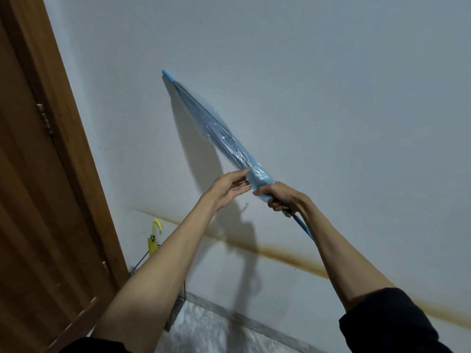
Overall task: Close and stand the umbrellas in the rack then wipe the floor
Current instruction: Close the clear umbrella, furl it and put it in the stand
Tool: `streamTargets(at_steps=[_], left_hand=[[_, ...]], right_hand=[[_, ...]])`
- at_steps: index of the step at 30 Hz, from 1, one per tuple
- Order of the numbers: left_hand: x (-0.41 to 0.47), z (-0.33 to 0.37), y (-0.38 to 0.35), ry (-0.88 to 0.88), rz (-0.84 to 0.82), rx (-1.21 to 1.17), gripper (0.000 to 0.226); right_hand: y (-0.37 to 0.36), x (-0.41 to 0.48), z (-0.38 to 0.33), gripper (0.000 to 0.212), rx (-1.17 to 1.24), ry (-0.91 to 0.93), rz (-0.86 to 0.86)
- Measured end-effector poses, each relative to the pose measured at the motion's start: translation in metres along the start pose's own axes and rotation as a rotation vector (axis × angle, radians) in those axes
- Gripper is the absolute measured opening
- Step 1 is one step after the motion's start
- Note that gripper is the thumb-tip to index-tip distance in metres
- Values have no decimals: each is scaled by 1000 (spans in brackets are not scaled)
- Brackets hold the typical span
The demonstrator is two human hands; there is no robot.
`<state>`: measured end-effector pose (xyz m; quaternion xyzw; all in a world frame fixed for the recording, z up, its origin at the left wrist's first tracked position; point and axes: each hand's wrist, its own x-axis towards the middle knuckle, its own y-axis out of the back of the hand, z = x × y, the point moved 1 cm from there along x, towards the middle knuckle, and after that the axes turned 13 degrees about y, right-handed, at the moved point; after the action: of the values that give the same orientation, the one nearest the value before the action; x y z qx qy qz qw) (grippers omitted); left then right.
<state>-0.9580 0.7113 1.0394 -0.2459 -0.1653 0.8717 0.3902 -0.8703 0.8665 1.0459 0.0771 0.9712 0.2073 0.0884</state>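
Note:
A folded light-blue umbrella (219, 133) with clear plastic canopy points up and left toward the white wall, its blue tip near the wall. My right hand (283, 197) is closed around its lower end just above the blue handle (303, 226). My left hand (229, 188) is flat, fingers apart, touching the loose canopy folds next to the right hand. Low on the left, a yellow umbrella (153, 240) with a hooked handle stands in a thin black wire rack (142, 258), mostly hidden behind my left forearm.
A brown wooden door (38, 200) with hinges fills the left side. A yellowish-brown stain line (280, 257) runs along the wall. Grey marbled floor tiles (211, 329) with a grey skirting strip lie at the bottom.

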Motion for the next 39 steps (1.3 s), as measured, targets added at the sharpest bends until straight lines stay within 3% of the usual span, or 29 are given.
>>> streamTargets(at_steps=[2,6,10,12,14,16,19,21,23,25,27,30,32,35,39], left_hand=[[1,-6,0,-19,-39,13,7],[0,-12,-6,-30,-165,-100,17],[-5,-14,-12,-6,-203,-47,12],[-6,-12,-11,-12,-193,26,15],[-5,-10,-10,-10,-143,94,31],[-3,-11,-9,-5,-35,84,42],[2,-16,-7,-28,151,73,44],[5,-21,-6,-45,227,72,45],[8,-23,-7,-62,282,55,44],[8,-23,-12,-87,323,27,41],[9,-21,-18,-97,345,10,40],[3,-23,-20,-82,301,26,36],[-5,-26,-16,-61,167,11,26],[-12,-29,-6,-35,0,-14,17],[-13,-38,0,-59,1,100,28]], right_hand=[[-1,-3,-2,37,41,-16,-35],[-3,-11,-9,38,275,-30,-217],[-2,-20,-10,34,455,-82,-377],[-3,-26,-9,30,392,-97,-393],[-2,-33,-15,30,175,-73,-364],[3,-33,-21,58,-82,-13,-284],[6,-29,-34,132,-433,85,-10],[-1,-27,-42,149,-647,193,94],[-14,-25,-40,151,-817,284,150],[-31,-22,-26,146,-886,297,163],[-46,-20,-5,127,-957,259,268],[-53,-19,8,70,-1046,288,523],[-47,-19,3,37,-992,330,544],[-33,-21,-5,25,-830,288,443],[-28,-31,-19,16,-472,302,350]])
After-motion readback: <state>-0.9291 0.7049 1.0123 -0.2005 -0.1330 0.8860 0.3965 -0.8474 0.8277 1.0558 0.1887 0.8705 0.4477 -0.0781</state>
